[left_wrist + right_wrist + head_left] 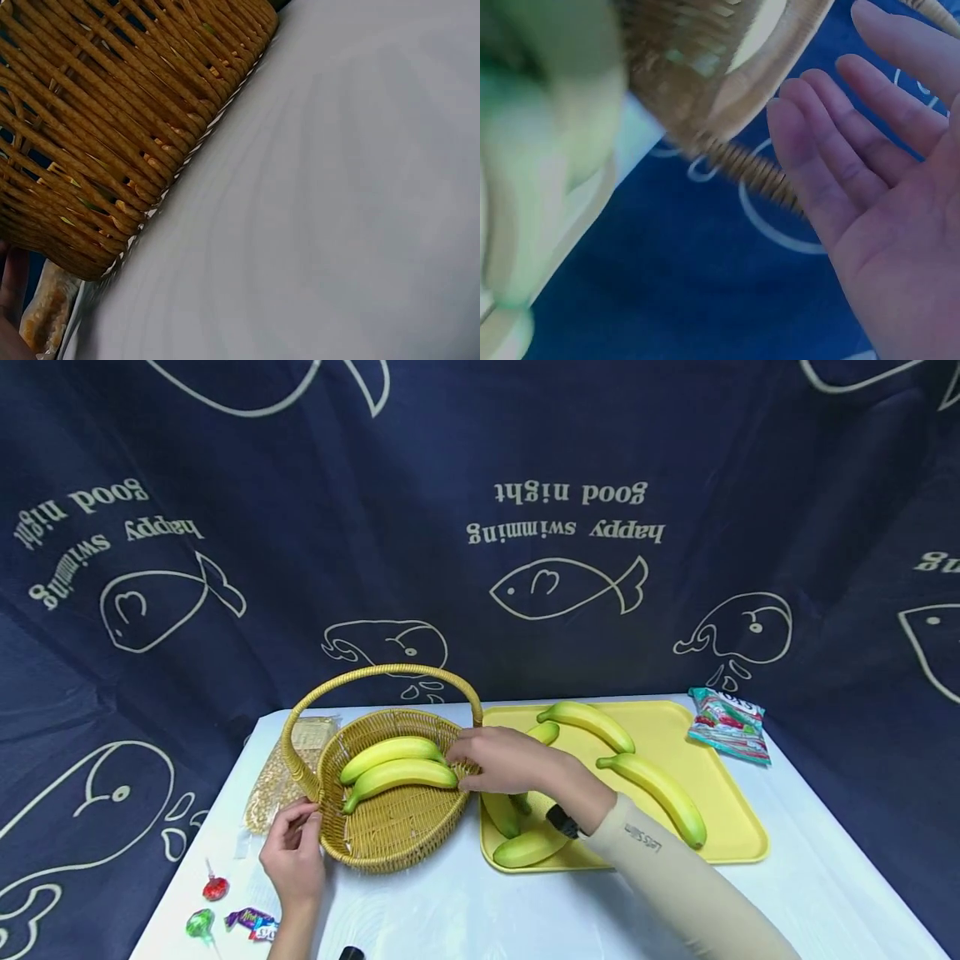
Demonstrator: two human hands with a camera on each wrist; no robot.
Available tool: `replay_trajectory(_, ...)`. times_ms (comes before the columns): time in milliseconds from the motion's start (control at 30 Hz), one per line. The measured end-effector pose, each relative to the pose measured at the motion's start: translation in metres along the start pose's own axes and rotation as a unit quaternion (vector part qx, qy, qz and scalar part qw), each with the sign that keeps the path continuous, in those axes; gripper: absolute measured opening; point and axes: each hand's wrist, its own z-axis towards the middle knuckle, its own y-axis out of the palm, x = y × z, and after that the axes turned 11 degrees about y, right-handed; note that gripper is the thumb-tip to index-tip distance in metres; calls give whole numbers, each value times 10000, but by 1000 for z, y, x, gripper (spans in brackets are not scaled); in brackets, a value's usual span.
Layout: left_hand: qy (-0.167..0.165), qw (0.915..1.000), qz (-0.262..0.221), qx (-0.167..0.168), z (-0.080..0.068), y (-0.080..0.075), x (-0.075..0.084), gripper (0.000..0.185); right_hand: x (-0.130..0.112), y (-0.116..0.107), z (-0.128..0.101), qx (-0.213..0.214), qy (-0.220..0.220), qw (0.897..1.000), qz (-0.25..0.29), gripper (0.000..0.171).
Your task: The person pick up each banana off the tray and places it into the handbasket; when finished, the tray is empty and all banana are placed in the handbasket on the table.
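The wicker basket (390, 827) sits on the white table (525, 910), left of the yellow tray (738, 827), with two bananas (397, 764) lying side by side in it. The person's right hand (502, 758) hangs over the basket's right rim just at the tips of those bananas — its fingers (825, 172) are straight and spread, the palm bare, holding nothing. The left hand (294, 852) is at the basket's near-left wall, fingers curled against the weave at the rim; whether they truly grip it I cannot tell. On the tray lie more bananas: two (652, 781) well clear on the right side, others partly hidden under the right forearm. A bag of grain (288, 772) lies behind the basket's left side, wrapped sweets (225, 910) near the table's front-left corner, and a snack packet (729, 723) beyond the tray — well apart from both hands.
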Motion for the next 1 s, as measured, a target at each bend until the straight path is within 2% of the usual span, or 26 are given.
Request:
replay_trajectory(133,59,9999,-86,-73,0,-1,-1,10,28,-1,-26,263,306,9986,349,30)
replay_trajectory(267,71,9999,-143,-62,0,-1,-2,10,57,6,-40,424,726,9951,524,28)
replay_trajectory(400,57,9999,-116,-75,3,-2,-2,10,83,16,-41,489,1274,9894,498,28)
replay_trajectory(533,84,10000,-20,-27,4,-4,-3,9,102,28,-32,652,1657,9826,522,29)
replay_trajectory(700,86,10000,-25,-17,5,-5,-3,9,115,36,-19,771,1612,9831,405,37)
replay_trajectory(1000,-36,9997,-233,-68,2,-3,-1,9,125,46,-9,458,1155,9914,-412,57)
